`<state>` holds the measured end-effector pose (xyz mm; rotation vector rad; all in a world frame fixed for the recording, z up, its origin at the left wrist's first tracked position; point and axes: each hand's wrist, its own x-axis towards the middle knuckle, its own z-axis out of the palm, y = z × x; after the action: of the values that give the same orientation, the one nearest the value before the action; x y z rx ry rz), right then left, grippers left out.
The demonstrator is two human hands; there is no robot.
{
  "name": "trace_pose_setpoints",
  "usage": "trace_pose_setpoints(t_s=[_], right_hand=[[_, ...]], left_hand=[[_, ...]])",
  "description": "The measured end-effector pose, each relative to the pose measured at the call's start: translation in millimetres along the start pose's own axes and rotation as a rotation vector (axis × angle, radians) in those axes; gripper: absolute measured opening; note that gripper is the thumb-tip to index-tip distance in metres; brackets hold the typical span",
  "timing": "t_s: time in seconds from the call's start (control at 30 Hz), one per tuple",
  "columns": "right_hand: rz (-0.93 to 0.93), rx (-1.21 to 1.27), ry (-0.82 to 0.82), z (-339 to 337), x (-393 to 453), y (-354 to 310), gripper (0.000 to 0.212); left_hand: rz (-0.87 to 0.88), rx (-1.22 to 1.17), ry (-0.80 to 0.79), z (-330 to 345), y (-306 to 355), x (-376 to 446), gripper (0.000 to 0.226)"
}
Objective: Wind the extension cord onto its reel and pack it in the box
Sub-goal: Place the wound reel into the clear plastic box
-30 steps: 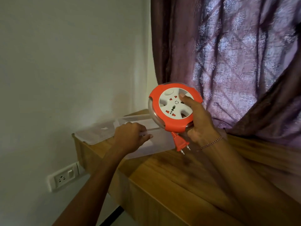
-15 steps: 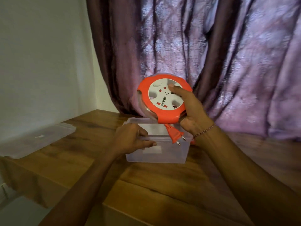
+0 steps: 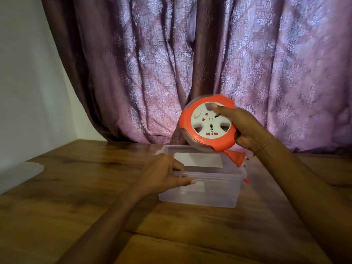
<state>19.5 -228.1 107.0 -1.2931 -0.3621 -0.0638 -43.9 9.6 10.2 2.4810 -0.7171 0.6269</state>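
The orange and white extension cord reel [image 3: 205, 126] hangs tilted just above the back right of the clear plastic box [image 3: 200, 195]. My right hand [image 3: 247, 128] grips the reel from the right, thumb across its white socket face. The orange plug [image 3: 235, 158] dangles from the reel's lower edge over the box's right rim. The box stands open on the wooden table [image 3: 95, 187], and my left hand [image 3: 163, 176] holds its front left rim. A white label shows on the box's far inner wall.
The clear lid [image 3: 17, 174] lies at the table's far left edge. A purple patterned curtain [image 3: 190, 63] hangs right behind the table. A white wall is on the left. A small orange piece [image 3: 246, 180] sticks out at the box's right side.
The view swung right, putting the box in the centre. The reel has tilted and come lower over the box, with the plug now over its right rim. My left hand stays on the rim.
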Motion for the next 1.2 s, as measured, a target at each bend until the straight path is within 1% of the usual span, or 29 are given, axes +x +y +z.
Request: trace_pose_setpoints(t_s=[0.07, 0.17, 0.2, 0.23, 0.33, 0.4, 0.43, 0.47, 0.5, 0.57, 0.6, 0.73, 0.8, 0.87, 0.93, 1.03, 1.07, 1.13, 1.2], right_hand=[[0.009, -0.035, 0.027, -2.4, 1.6, 8.8, 0.052], [0.06, -0.062, 0.037, 3.3, 0.8, 27.4, 0.063], [0.08, -0.091, 0.047, 6.0, -0.9, 32.6, 0.064], [0.094, -0.136, 0.054, 7.6, -2.0, 37.3, 0.059], [0.152, -0.287, 0.038, 10.8, -7.2, 48.1, 0.045], [0.192, -0.348, 0.024, 11.1, -8.5, 51.8, 0.046], [0.206, -0.388, 0.012, 9.9, -8.3, 52.8, 0.053], [0.229, -0.437, -0.002, 8.0, -7.3, 53.9, 0.057], [0.254, -0.475, -0.02, 6.0, -7.1, 54.4, 0.057], [0.307, -0.517, -0.082, 3.0, -7.5, 55.0, 0.057], [0.336, -0.529, -0.11, 1.4, -7.8, 56.2, 0.06], [0.391, -0.584, -0.198, 0.6, -8.9, 59.6, 0.068], [0.414, -0.571, -0.21, 0.2, -8.8, 59.7, 0.066], [0.424, -0.577, -0.205, 1.1, -9.5, 59.7, 0.056], [0.413, -0.623, -0.197, 2.1, -8.9, 60.4, 0.051], [0.409, -0.724, -0.198, 2.4, -8.8, 61.6, 0.049], [0.414, -0.755, -0.198, 2.1, -8.9, 61.6, 0.048], [0.416, -0.867, -0.205, 1.6, -8.2, 61.7, 0.052], [0.389, -1.103, -0.233, 1.2, -7.1, 60.4, 0.06]], left_hand=[[-0.001, 0.014, -0.004, 4.2, 2.1, 2.9, 0.049], [0.024, 0.059, 0.029, 7.6, 3.7, 4.5, 0.049], [0.036, 0.073, 0.051, 8.5, 3.8, 4.1, 0.047], [0.047, 0.089, 0.077, 9.8, 2.9, 3.8, 0.045], [0.046, 0.161, 0.207, 15.6, 4.3, 0.3, 0.044], [0.058, 0.144, 0.364, 21.7, 6.5, -3.6, 0.045], [0.052, 0.121, 0.433, 25.0, 7.0, -4.9, 0.05], [0.018, 0.1, 0.48, 27.6, 6.1, -5.8, 0.061], [-0.034, 0.09, 0.498, 29.3, 4.9, -5.9, 0.074], [-0.124, 0.13, 0.466, 32.4, 0.4, -6.7, 0.098], [-0.153, 0.14, 0.433, 34.1, -1.0, -7.1, 0.107], [-0.263, 0.049, 0.373, 36.6, -2.8, -7.9, 0.133], [-0.276, 0.049, 0.326, 36.7, -5.1, -6.5, 0.13], [-0.277, 0.072, 0.285, 35.9, -6.2, -4.9, 0.126], [-0.264, 0.07, 0.286, 33.2, -4.5, -4.6, 0.123], [-0.139, 0.045, 0.297, 27.5, 0.0, -6.3, 0.1], [-0.12, 0.046, 0.287, 25.8, 1.2, -6.5, 0.096], [-0.159, 0.054, 0.298, 25.3, 2.6, -7.1, 0.095], [-0.195, 0.058, 0.309, 25.9, 3.6, -9.1, 0.093]])
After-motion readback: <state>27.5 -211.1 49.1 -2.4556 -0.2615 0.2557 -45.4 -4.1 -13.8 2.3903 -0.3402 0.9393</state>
